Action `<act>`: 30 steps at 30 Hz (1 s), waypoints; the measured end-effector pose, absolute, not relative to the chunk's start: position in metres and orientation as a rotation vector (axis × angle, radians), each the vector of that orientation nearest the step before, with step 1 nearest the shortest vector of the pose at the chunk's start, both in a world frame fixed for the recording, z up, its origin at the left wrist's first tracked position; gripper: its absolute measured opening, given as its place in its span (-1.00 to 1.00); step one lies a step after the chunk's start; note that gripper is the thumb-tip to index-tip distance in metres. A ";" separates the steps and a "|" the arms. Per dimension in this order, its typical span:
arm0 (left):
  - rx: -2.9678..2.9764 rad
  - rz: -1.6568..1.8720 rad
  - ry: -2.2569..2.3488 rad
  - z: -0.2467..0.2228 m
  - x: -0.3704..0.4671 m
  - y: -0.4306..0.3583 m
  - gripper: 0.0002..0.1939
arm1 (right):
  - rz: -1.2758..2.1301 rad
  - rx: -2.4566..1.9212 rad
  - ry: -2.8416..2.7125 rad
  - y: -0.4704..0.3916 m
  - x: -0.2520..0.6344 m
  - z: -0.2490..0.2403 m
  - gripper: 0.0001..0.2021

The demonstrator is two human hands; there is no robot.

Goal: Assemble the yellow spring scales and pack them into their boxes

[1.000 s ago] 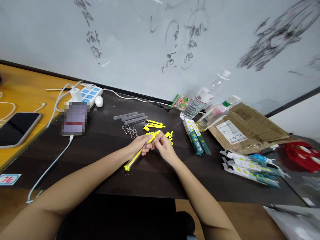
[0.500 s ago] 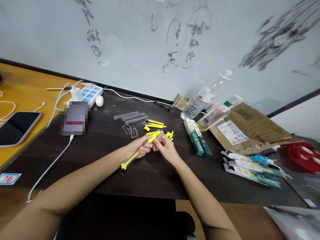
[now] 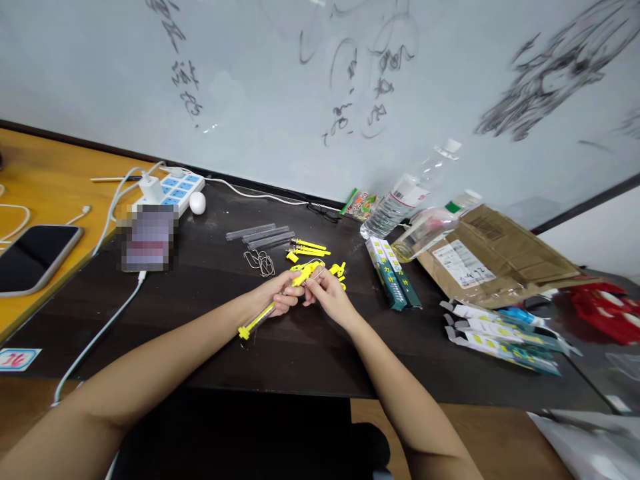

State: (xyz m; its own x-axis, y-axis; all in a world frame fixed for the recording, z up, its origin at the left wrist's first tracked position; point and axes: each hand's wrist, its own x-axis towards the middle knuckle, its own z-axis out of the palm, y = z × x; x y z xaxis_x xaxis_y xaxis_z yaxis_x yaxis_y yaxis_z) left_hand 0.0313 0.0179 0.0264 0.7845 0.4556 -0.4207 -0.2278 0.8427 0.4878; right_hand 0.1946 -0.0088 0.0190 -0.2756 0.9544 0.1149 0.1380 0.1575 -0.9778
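My left hand [image 3: 281, 292] is wrapped round a spring scale, a clear tube [image 3: 261, 317] with yellow fittings at its ends. The tube slants down to the left, and its yellow top [image 3: 303, 273] sticks out beyond my fingers. Close beside it, my right hand [image 3: 330, 297] pinches a thin bent metal wire hook [image 3: 318, 271] against that yellow top. Whether the wire passes through the fitting cannot be made out. Behind my hands lie yellow rods [image 3: 310, 250], small yellow pieces [image 3: 339, 269], several wire hooks [image 3: 260, 263] and clear tubes [image 3: 265, 235].
Two green-and-white boxes [image 3: 393, 273] lie to the right, with opened boxes [image 3: 505, 340] beyond. Bottles [image 3: 395, 207] and a cardboard parcel [image 3: 495, 260] stand behind. On the left are a phone on a cable [image 3: 149, 237], a power strip [image 3: 180, 190] and another phone [image 3: 37, 259].
The wire hook at the yellow top shows more clearly between my right fingers. Both hands and the spring scale have shifted only slightly.
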 end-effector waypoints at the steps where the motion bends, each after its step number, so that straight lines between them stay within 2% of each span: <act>1: 0.444 0.393 0.542 0.026 0.031 0.018 -0.60 | 1.225 -1.070 -1.583 -0.008 0.195 0.019 -0.67; 9: 0.696 0.437 0.491 0.018 0.029 0.019 -0.65 | 1.366 -0.915 -1.527 -0.005 0.196 0.013 -0.69; 15: 0.810 0.397 0.461 0.013 0.026 0.019 -0.60 | 1.206 -0.939 -1.584 -0.004 0.199 0.010 -0.74; 20: 0.915 0.428 0.455 0.020 0.029 0.014 -0.65 | 1.195 -0.941 -1.556 -0.003 0.202 0.015 -0.74; 25: 1.294 0.651 0.641 0.023 0.032 0.007 -0.88 | 1.193 -0.925 -1.435 -0.001 0.205 0.021 -0.71; 30: 1.707 0.734 0.745 0.023 0.027 0.003 -0.81 | 1.106 -0.985 -1.436 0.000 0.206 0.021 -0.69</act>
